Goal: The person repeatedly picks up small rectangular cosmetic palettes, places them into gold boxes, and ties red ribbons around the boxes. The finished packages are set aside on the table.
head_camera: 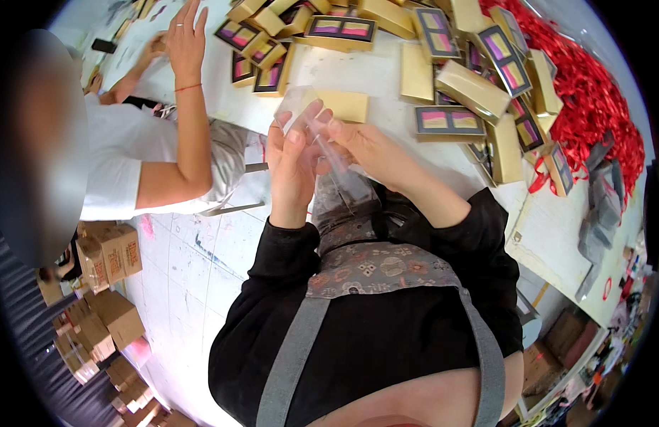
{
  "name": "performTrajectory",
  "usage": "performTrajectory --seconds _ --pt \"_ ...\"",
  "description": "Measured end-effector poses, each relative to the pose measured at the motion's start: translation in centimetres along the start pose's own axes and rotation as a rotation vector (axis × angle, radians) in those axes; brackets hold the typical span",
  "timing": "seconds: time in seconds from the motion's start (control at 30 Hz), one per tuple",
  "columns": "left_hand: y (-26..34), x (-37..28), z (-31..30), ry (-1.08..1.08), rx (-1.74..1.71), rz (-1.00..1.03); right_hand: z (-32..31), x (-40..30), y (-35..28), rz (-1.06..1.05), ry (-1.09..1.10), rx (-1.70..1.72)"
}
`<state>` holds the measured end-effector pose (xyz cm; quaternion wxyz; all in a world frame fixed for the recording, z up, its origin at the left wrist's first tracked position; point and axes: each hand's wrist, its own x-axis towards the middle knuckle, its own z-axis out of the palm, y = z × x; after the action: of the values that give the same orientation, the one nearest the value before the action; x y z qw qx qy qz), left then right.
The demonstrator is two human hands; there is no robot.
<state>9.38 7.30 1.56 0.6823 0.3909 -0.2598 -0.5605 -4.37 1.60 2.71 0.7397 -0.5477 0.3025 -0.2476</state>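
A clear plastic box sleeve [337,160] is held up between my hands over the table's near edge. My left hand [294,155] grips its upper left part, with the thumb in front and fingers behind. My right hand [369,147] pinches the sleeve's upper right side between thumb and fingers. Just beyond my hands lies a gold box [342,105] on the white table. Gold boxes with dark two-window fronts showing pink, purple and cream contents, such as one box [449,120] at the right, are piled around.
A co-worker in a white shirt [115,155] sits at the left, one forearm raised near the table. Red shredded ribbon [591,107] is heaped at the right, beside grey pieces [601,208]. Cardboard cartons [110,256] stand on the tiled floor at the left.
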Motion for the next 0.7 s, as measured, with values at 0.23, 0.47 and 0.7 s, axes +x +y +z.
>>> performTrajectory --seconds 0.23,0.47,0.7 --pt "1.4 0.6 -3.9 0.023 -0.095 -0.053 0.9 3.8 2.2 -0.015 -0.002 -0.472" --pt "2.6 5.0 -6.3 -0.023 -0.719 0.116 -3.3 2.0 4.9 -0.439 0.214 -1.389" --pt "-0.6 8.4 -2.1 -0.043 -0.895 0.082 -4.9 -5.9 3.4 0.128 -0.121 0.475"
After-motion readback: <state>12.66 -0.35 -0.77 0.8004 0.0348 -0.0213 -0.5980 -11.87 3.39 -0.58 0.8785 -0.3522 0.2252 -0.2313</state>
